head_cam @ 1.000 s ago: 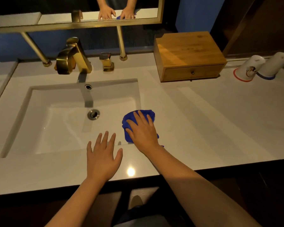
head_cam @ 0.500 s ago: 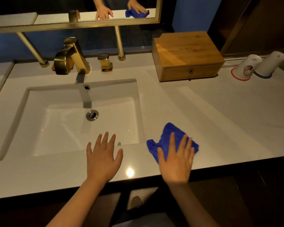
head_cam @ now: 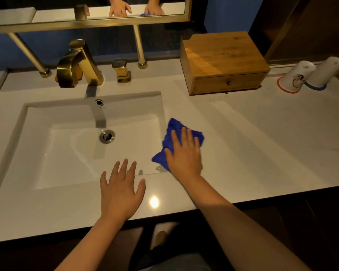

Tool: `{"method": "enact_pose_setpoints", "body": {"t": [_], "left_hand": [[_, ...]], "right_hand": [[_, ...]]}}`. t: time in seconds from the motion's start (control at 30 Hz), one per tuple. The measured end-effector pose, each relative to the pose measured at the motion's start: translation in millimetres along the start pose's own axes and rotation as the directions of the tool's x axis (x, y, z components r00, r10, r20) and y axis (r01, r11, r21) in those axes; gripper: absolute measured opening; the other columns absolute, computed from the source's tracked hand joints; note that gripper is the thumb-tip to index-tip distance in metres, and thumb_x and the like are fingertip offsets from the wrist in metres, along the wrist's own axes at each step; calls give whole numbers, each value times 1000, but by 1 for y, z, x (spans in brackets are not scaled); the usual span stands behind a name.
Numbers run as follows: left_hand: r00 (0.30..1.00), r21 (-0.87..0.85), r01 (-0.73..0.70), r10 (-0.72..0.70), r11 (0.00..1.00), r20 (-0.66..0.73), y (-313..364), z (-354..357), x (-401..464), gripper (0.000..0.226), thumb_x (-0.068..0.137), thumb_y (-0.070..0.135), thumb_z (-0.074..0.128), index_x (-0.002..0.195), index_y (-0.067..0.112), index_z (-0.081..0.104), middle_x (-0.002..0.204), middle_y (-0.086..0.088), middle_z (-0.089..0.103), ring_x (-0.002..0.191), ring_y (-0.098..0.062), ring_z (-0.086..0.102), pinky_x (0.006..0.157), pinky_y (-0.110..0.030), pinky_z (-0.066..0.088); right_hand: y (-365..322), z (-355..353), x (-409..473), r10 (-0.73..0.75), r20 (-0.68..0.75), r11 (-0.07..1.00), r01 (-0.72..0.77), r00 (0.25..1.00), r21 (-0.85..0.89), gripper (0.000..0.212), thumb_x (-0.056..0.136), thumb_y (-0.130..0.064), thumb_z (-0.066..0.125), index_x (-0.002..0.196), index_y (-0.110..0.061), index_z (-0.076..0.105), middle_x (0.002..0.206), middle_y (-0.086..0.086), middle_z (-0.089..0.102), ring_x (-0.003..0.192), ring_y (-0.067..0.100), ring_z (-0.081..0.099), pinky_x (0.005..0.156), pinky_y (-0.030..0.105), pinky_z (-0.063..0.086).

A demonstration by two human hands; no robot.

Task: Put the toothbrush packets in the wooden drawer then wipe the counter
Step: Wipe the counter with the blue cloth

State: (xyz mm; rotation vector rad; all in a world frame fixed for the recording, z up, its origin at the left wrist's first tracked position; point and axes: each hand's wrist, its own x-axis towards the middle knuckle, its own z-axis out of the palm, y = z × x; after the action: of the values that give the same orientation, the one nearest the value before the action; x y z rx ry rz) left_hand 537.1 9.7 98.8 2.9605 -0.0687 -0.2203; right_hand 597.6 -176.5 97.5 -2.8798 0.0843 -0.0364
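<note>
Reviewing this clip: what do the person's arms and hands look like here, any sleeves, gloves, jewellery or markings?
Both forearms are bare as far as the frame shows; no sleeve cuff comes into view. The left hand and right hand wear no gloves, and no rings, watch or bracelet show on the fingers or wrists. No tattoos or other markings are visible. Nails look short and unpainted, though the dim light limits detail.

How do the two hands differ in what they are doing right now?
The right hand presses flat on a blue cloth beside the sink; the left hand rests bare on the counter at the sink's front edge. The right reaches farther forward than the left. Both lie palm down, fingers spread.
</note>
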Motion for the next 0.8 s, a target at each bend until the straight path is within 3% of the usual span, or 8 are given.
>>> {"method": "enact_pose_setpoints", "body": {"t": [0.1, 0.3, 0.4, 0.5, 0.57, 0.67, 0.8], "left_hand": [[1000, 8, 4, -4, 1000, 0, 1, 0, 0, 74, 82, 59, 10, 144, 25, 32, 155, -1, 27, 145, -20, 18, 115, -47, 6], [1000, 20, 4, -4, 1000, 10, 1, -2, 0, 77, 81, 59, 7, 146, 25, 29, 156, -2, 24, 146, -20, 16, 115, -48, 7], [1000, 27, -3, 3, 1000, 12, 1, -2, -1, 75, 81, 60, 6, 147, 27, 22, 158, 0, 18, 147, -19, 11, 116, -47, 5], [1000, -7, 5, -5, 1000, -1, 0, -2, -2, 75, 81, 61, 9, 148, 28, 18, 159, 1, 15, 147, -18, 9, 116, -46, 5], [999, -74, 45, -45, 996, -6, 2, -5, -1, 74, 82, 60, 14, 149, 27, 15, 159, 0, 14, 147, -18, 9, 117, -44, 4], [987, -172, 153, -158, 973, -16, 10, -6, 6, 70, 86, 57, 19, 149, 25, 14, 159, -4, 14, 147, -20, 10, 117, -44, 5], [975, -86, 211, -216, 974, -55, 17, -1, 10, 68, 89, 55, 16, 149, 23, 16, 158, -4, 19, 146, -21, 13, 117, -46, 9]], "right_hand": [[-20, 8, 3, -113, 10, 994, 113, 994, 8, 50, 92, -31, 42, 138, -12, 37, 148, 16, 34, 138, 33, 27, 113, 48, 19], [-13, -2, -5, -434, 88, 895, 418, 897, 157, 43, 94, -32, 32, 128, -12, 49, 142, 11, 44, 128, 28, 42, 111, 41, 27], [4, -9, -21, -246, -36, 942, 248, 969, 226, 42, 92, -30, 33, 127, -12, 48, 143, 11, 42, 126, 28, 44, 104, 38, 36], [28, -12, -41, 48, -138, 975, -17, 989, 220, 44, 94, -30, 41, 135, -13, 42, 149, 14, 33, 138, 29, 30, 112, 42, 26], [40, -13, -48, 180, -190, 973, -146, 965, 177, 48, 95, -36, 35, 138, -14, 38, 151, 15, 28, 140, 29, 23, 114, 43, 19], [52, -13, -44, 310, -207, 949, -291, 928, 121, 51, 95, -37, 35, 142, -17, 30, 153, 18, 21, 143, 32, 15, 115, 46, 15], [64, -15, -19, 351, -110, 934, -341, 930, 104, 59, 90, -35, 43, 144, -20, 25, 154, 20, 14, 144, 32, 6, 116, 48, 7]]}}
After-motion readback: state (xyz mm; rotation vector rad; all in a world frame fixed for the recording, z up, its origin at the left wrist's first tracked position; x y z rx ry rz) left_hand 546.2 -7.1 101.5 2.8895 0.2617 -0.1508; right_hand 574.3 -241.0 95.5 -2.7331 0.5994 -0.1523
